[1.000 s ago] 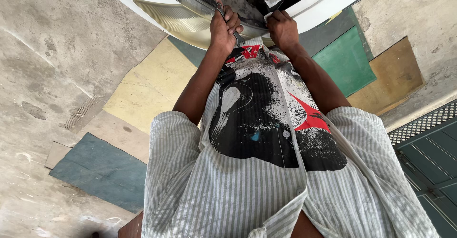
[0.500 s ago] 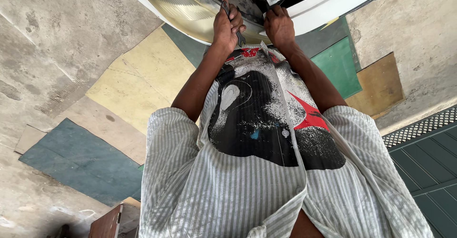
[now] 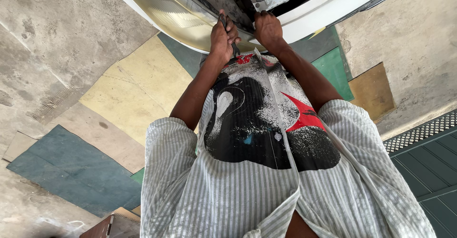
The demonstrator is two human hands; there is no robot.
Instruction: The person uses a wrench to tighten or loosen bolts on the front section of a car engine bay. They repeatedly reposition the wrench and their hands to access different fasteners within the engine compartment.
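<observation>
Pliers [image 3: 227, 31] sit in the left hand [image 3: 223, 39], up against the dark opening at the front of the white car [image 3: 333, 9]. They look hard and a bit heavy (best held by the handles). Left fingers are wrapped tight around them. The right hand [image 3: 267, 29] presses on the car's edge, fingers bent, both arms reaching forward.

The slim tool [image 3: 227, 31] in the left hand [image 3: 223, 38] looks like dark matt metal. The car's white body panel [image 3: 304, 21] is smooth and glossy, its ribbed headlamp lens [image 3: 166, 17] clear plastic. The striped shirt [image 3: 228, 190] is soft woven cloth. The concrete floor [image 3: 43, 43] is rough, grey and matt, the coloured floor sheets [image 3: 133, 86] dull and scuffed.
</observation>
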